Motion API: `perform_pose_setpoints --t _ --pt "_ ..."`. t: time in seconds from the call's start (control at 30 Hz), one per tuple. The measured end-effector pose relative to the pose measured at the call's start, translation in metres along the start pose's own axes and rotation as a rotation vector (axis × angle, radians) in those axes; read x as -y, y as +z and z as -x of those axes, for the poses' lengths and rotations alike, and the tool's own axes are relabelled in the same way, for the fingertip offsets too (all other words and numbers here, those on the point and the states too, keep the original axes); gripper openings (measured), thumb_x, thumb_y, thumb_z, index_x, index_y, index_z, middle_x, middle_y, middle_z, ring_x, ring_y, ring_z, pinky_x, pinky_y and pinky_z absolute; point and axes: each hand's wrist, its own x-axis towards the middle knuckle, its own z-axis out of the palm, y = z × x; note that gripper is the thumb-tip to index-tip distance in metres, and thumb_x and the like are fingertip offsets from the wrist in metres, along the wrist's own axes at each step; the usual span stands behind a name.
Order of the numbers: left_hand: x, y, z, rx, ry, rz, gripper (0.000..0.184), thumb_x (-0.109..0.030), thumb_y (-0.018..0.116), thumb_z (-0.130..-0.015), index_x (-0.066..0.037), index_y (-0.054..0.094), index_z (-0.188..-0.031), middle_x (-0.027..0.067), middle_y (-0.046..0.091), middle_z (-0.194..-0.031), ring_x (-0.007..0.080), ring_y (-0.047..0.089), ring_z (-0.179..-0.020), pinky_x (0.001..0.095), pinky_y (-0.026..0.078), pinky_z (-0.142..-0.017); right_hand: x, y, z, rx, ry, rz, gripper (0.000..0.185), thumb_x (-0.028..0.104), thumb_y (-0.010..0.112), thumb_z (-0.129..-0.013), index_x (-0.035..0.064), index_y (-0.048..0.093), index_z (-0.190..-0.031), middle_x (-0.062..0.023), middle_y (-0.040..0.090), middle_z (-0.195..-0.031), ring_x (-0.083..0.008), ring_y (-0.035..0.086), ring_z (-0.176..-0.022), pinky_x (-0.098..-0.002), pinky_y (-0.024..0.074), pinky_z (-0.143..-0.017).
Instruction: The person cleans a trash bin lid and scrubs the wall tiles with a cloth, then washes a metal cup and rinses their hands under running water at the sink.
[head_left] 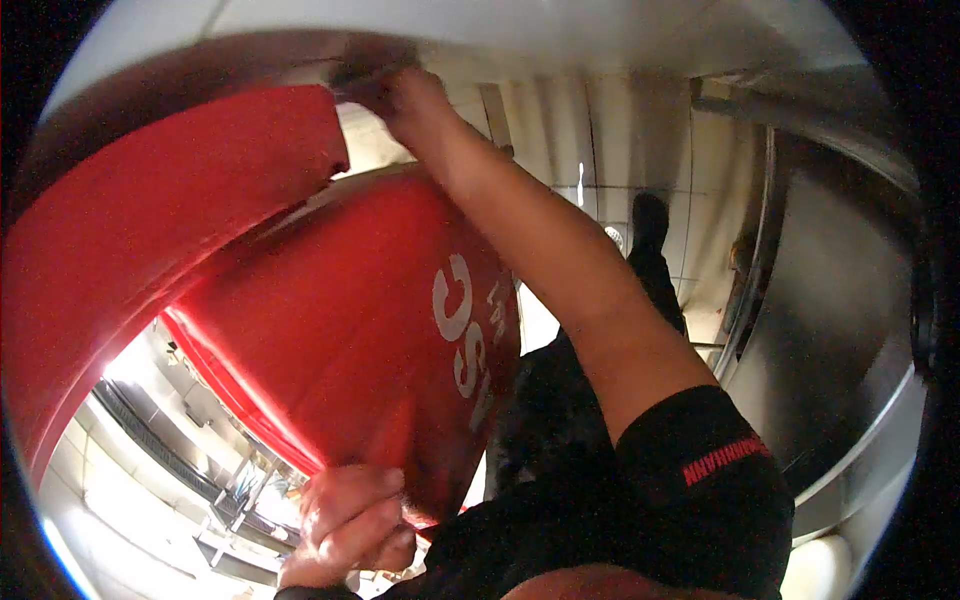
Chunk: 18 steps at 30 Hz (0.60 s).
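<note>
A large red bag (340, 320) with pale letters on its side fills the left and middle of the view. My left hand (355, 520) is closed on the bag's lower edge, with the fingers curled in. My right arm reaches up across the bag's right side. At the end of it, my right hand (405, 100) is beside the bag's upper edge, against a dark, blurred area; its fingers are too hidden to make out. A raised red flap (170, 210) curves along the left, with a dark gap between it and the lettered side.
A shiny metal panel (840, 310) stands on the right. Pale tiled floor (655, 140) shows at the upper right, with a dark shoe (650, 222) on it. Metal racks (235, 510) and bright surfaces lie at the lower left.
</note>
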Motion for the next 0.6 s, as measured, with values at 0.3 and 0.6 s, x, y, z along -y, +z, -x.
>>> perform_pose_setpoints --t 0.3,0.6 --pt "0.005 0.016 -0.032 -0.241 0.176 -0.041 0.028 -0.010 0.071 -0.079 -0.001 0.062 -0.105 0.0191 0.070 -0.093 0.0299 0.068 -0.073 0.0373 0.056 -0.059 0.109 -0.239 0.026 -0.886 0.053 -0.525 0.018 0.002 0.063 -0.090 -0.0026 0.054 -0.105 -0.0132 0.061 -0.098 -0.0260 0.067 -0.086 -0.0408 0.0644 -0.075" --pt "-0.008 0.023 -0.034 -0.354 0.202 -0.047 0.031 0.004 0.071 -0.076 0.000 0.066 -0.106 0.0189 0.069 -0.093 0.0332 0.069 -0.078 0.0371 0.057 -0.066 0.066 -0.242 0.021 -0.866 0.468 -0.887 0.035 -0.003 0.059 -0.090 -0.0001 0.045 -0.122 -0.0117 0.055 -0.122 -0.0237 0.062 -0.100 -0.0407 0.0616 -0.076"
